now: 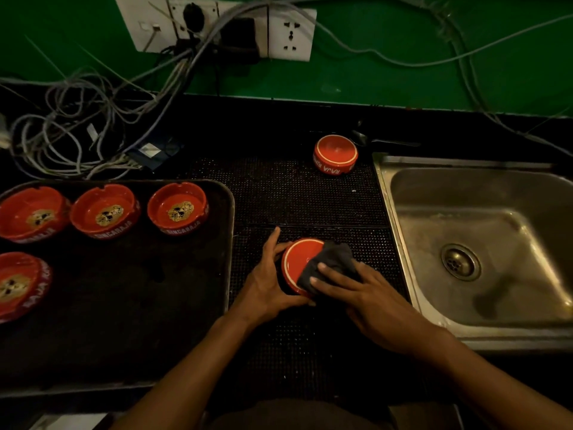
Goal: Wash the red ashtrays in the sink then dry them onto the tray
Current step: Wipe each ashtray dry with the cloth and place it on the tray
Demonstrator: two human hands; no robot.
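- Right hand (347, 293), lower centre, presses dark cloth (331, 262) with flat fingers onto upturned red ashtray (299, 260); left hand (266, 283) grips its side.
- Second ashtray (335, 153) sits above; four ashtrays (105, 209) stand upright on tray (124, 305) at left; sink (496, 212) is at right.

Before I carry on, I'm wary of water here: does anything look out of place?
Yes: a loose tangle of cables sprawls on the counter behind the tray, trailing from the wall sockets. Risky clutter so near a sink.

Dim light — green wall (387, 85) with sockets (291, 34) (cables (59, 117) tangled) above a black counter (263, 119).
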